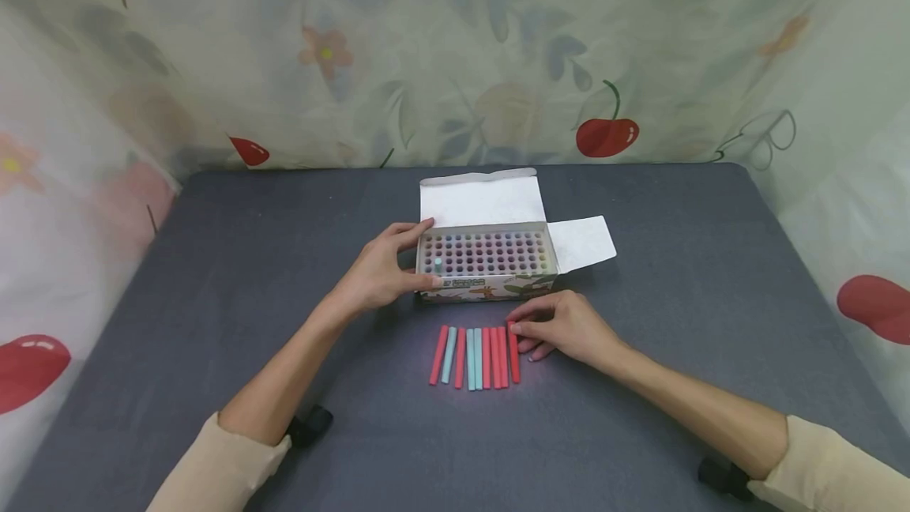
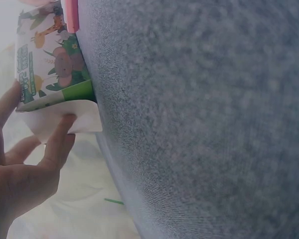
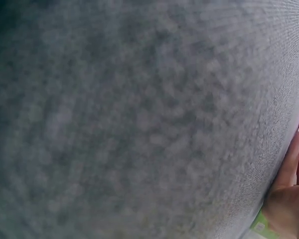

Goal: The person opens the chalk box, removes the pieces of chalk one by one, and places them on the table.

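Observation:
A printed cardboard chalk box [image 1: 490, 288] stands open on the dark table, a grid of round holes inside. One light blue chalk stick [image 1: 438, 265] pokes up from a hole near its front left. My left hand [image 1: 380, 269] holds the box's left end, thumb at the front and fingers toward the back; the left wrist view shows this hand [image 2: 32, 164] around that end. In front of the box, several red and light blue chalk sticks [image 1: 471, 358] lie side by side. With thumb and fingers my right hand [image 1: 569, 328] pinches the rightmost red chalk stick [image 1: 515, 358].
The box's white lid [image 1: 482, 200] is folded back, and a white side flap [image 1: 584, 243] sticks out to the right. Behind the table [image 1: 298, 212] hangs a patterned curtain [image 1: 455, 62]. Mostly tabletop fills the right wrist view, with my fingers at its edge.

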Demonstrator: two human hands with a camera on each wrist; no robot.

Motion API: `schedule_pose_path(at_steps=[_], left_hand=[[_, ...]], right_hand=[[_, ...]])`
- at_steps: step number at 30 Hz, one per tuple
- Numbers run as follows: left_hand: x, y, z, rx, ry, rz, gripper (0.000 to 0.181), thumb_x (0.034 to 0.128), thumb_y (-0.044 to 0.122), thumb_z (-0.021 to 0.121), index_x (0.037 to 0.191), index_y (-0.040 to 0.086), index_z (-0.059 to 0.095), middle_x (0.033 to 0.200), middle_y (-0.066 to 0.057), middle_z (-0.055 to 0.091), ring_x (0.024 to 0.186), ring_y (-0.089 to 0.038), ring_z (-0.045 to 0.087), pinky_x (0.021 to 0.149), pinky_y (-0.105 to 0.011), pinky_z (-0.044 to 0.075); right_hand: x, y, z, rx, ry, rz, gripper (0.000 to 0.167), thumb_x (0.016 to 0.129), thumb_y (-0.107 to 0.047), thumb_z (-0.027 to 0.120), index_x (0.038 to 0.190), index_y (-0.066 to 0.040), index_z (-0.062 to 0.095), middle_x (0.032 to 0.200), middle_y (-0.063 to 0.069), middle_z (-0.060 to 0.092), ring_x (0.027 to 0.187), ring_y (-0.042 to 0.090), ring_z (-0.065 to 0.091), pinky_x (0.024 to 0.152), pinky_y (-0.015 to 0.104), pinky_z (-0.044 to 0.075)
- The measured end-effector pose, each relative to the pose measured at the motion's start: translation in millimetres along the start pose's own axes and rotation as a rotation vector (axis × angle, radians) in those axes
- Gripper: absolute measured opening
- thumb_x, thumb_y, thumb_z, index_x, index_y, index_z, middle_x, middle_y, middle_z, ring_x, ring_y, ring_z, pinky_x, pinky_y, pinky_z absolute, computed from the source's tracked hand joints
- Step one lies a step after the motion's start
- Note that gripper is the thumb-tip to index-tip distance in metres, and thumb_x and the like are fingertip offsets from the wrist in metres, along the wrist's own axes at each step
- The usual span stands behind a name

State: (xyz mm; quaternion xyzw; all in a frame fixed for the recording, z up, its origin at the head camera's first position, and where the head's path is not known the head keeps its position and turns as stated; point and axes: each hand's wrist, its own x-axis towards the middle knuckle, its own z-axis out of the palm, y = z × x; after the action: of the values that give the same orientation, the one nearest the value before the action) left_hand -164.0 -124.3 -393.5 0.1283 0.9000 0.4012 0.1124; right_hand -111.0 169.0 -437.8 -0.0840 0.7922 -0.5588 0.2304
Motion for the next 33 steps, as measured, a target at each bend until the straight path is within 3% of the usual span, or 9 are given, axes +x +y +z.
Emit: schedule_pose_path(at_steps=[10,21,26,33], left_hand=[[0.3,0.0,-1.1,0.018,-0.003,-0.005,0.09,0.0816,0.025,0.085,0.156,0.026,0.034,0.153,-0.014,0.034,0.132,-0.035,0.044,0.093,-0.047,0.05],[-0.8,-0.1,-1.0,0.012,-0.002,0.006,0.09,0.0817,0.024,0.085,0.156,0.025,0.034,0.152,-0.015,0.035,0.135,-0.035,0.04,0.098,-0.05,0.048],[-0.8,-0.8,-1.6,0.013,0.005,0.007,0.09,0.0813,0.024,0.085,0.156,0.025,0.035,0.151,-0.015,0.036,0.134,-0.035,0.041,0.1,-0.051,0.046],[0.2,0.5,-0.9,0.009,0.012,0.006,0.09,0.0807,0.023,0.085,0.156,0.024,0.036,0.151,-0.014,0.037,0.133,-0.034,0.041,0.101,-0.05,0.045]], right_hand=[[0.3,1.1,2.3,-0.058,0.027,-0.007,0.02,0.088,-0.014,0.077,0.105,-0.004,0.077,0.081,0.008,0.075,0.065,0.024,0.072,0.058,0.037,0.062],[1.7,0.5,-1.8,-0.093,0.0,-0.059,0.016,0.089,-0.013,0.076,0.102,-0.003,0.077,0.077,0.008,0.074,0.064,0.021,0.071,0.055,0.037,0.061],[1.4,-9.0,-4.9,-0.083,-0.021,-0.056,0.016,0.09,-0.012,0.075,0.104,-0.006,0.076,0.075,0.009,0.072,0.067,0.023,0.071,0.057,0.039,0.061],[0.4,-27.2,-10.1,-0.048,-0.055,-0.112,0.024,0.091,-0.009,0.073,0.113,0.0,0.072,0.085,0.014,0.073,0.071,0.027,0.071,0.063,0.042,0.062]])
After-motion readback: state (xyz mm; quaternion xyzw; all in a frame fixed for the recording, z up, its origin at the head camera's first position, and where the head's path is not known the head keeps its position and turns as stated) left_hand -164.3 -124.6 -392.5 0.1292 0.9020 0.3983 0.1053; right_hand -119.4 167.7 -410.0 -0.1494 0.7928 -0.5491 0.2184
